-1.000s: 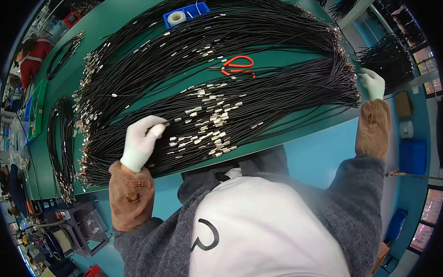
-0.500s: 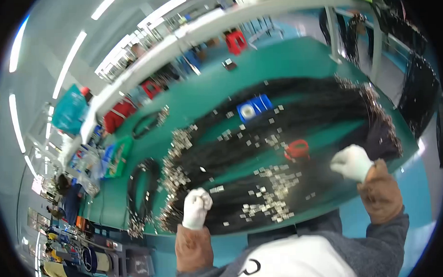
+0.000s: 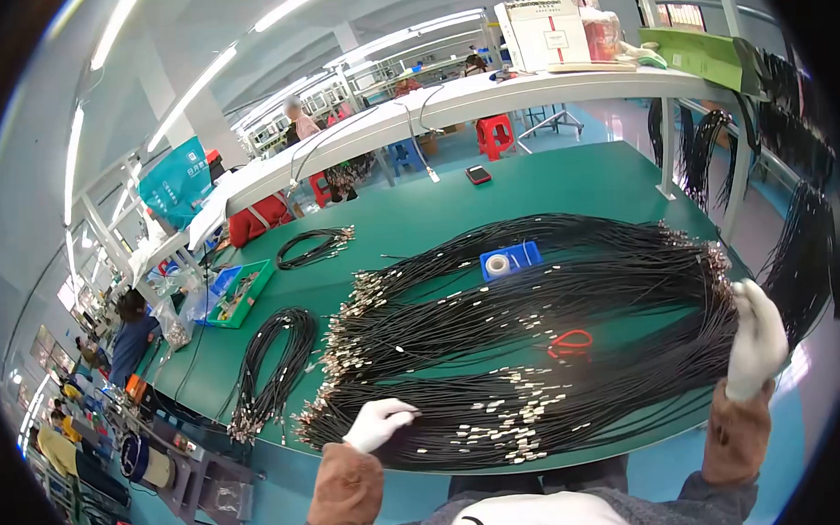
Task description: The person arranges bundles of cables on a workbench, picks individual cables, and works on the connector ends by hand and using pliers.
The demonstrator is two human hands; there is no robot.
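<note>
Long bundles of thin black cables (image 3: 459, 312) with small pale tags and metal connector ends lie across the green table. My left hand (image 3: 381, 423), in a white glove, is over the left part of the nearest bundle; its fingers are drawn together in a pinch, and what they hold, if anything, is too small to make out. At the right table edge, my white-gloved right hand (image 3: 758, 339) is raised beside the connector ends, its fingers stretched upward and close together. A red loop (image 3: 571, 343) lies among the cables between my hands.
A blue tray (image 3: 521, 255) with a white tape roll sits among the bundles. Smaller cable coils (image 3: 274, 369) and a green bin (image 3: 241, 292) are to the left. A white shelf (image 3: 451, 97) spans the back; cables hang at right. People work in the distance.
My right hand has moved right and its fingers have straightened upward. My left hand has lowered slightly and turned from a fist to a pinch pointing right. The view has tilted up.
</note>
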